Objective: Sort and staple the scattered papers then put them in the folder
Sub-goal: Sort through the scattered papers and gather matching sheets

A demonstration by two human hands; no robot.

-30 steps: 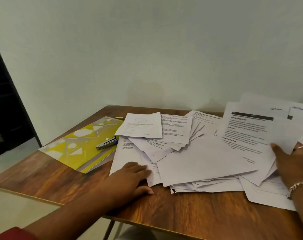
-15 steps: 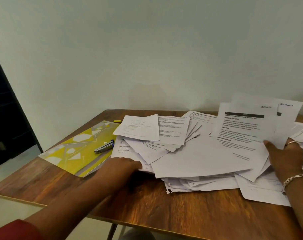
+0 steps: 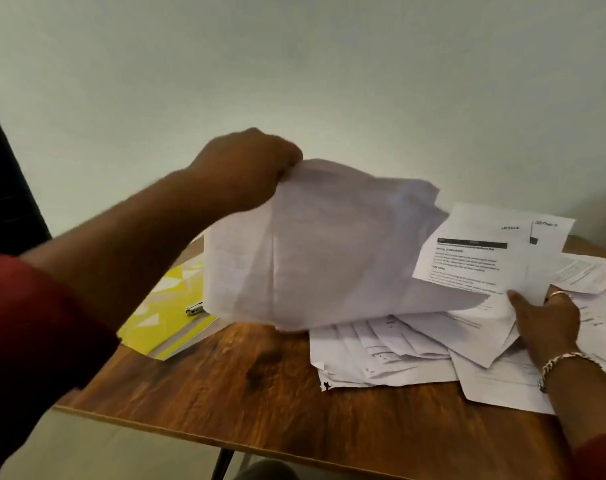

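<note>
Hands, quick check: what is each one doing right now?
Left hand: grip closed on a lifted bunch of white paper sheets.
Right hand: open, fingers flat on the scattered white printed papers on the brown wooden table.

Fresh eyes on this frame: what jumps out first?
The left hand, raised in the middle of the view, grips a blurred bundle of papers lifted off the wooden table. At the right, the right hand rests on the scattered sheets that lie on the table. A yellow folder with a stapler on it lies at the left.
</note>
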